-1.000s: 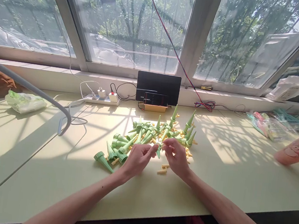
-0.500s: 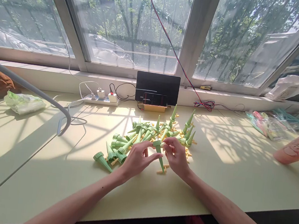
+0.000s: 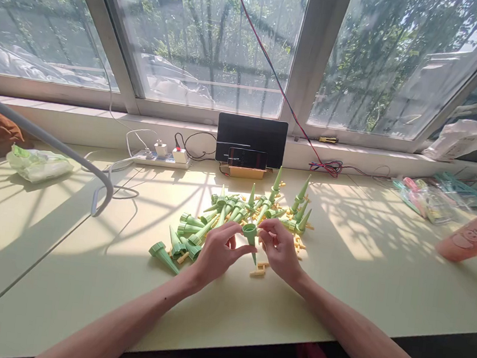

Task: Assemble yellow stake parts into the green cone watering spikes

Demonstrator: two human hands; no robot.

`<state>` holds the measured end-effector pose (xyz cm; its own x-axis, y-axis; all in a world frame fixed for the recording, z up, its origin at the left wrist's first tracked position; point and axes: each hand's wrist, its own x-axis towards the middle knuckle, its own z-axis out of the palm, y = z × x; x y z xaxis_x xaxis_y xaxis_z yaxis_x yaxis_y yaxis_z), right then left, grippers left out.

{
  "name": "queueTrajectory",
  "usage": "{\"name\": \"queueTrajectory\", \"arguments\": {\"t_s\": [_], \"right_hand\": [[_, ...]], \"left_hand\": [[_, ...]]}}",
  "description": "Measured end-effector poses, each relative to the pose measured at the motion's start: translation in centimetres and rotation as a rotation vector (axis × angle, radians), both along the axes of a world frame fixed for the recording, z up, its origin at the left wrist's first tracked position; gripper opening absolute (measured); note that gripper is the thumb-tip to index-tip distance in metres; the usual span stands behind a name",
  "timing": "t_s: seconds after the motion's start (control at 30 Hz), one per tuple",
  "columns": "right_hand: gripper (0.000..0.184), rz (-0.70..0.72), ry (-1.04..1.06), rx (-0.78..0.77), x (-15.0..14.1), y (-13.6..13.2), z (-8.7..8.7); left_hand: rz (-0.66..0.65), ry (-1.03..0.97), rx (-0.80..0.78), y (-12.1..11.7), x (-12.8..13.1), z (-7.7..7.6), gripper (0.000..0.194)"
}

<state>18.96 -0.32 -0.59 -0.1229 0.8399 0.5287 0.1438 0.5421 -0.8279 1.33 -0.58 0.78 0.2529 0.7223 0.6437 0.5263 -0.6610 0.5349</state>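
Note:
A green plastic watering spike (image 3: 249, 235) is held over the table, its open round end up and its point slanting down. My left hand (image 3: 218, 251) is closed on it from the left, thumb below and fingers by the collar. From the right, my right hand (image 3: 281, 251) pinches at the collar; whether a small yellow part is between its fingertips I cannot tell. Yellow plastic valve pieces (image 3: 259, 271) lie on the table just below. Behind my hands is a heap of green spikes (image 3: 198, 229), some standing upright with yellow pieces fitted.
A tablet (image 3: 252, 134) with a phone (image 3: 247, 158) before it stands at the back. To its left is a power strip (image 3: 161, 160) with cables. A grey curved bar (image 3: 73, 154) crosses the left side. At right lie a pink tumbler (image 3: 471, 237) and plastic bags (image 3: 434, 201).
The spike has tipped between my hands, so its open end now faces me and its point sits higher. My hands have barely shifted.

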Motion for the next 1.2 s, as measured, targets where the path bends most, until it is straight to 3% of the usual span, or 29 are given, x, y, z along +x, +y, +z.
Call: {"name": "queueTrajectory", "arguments": {"t_s": [0.47,0.87,1.2], "right_hand": [[0.01,0.07,0.016,-0.05,0.0,0.2,-0.5],[0.007,0.089,0.018,-0.061,-0.1,0.1,-0.5],[0.008,0.083,0.01,-0.055,-0.3,-0.1,-0.4]], "left_hand": [[-0.048,0.028,-0.072,0.5,-0.2,-0.6,0.035],[-0.056,0.08,0.08,0.5,-0.3,-0.6,0.027],[-0.064,0.125,0.102,0.8,-0.4,-1.1,0.023]]}}
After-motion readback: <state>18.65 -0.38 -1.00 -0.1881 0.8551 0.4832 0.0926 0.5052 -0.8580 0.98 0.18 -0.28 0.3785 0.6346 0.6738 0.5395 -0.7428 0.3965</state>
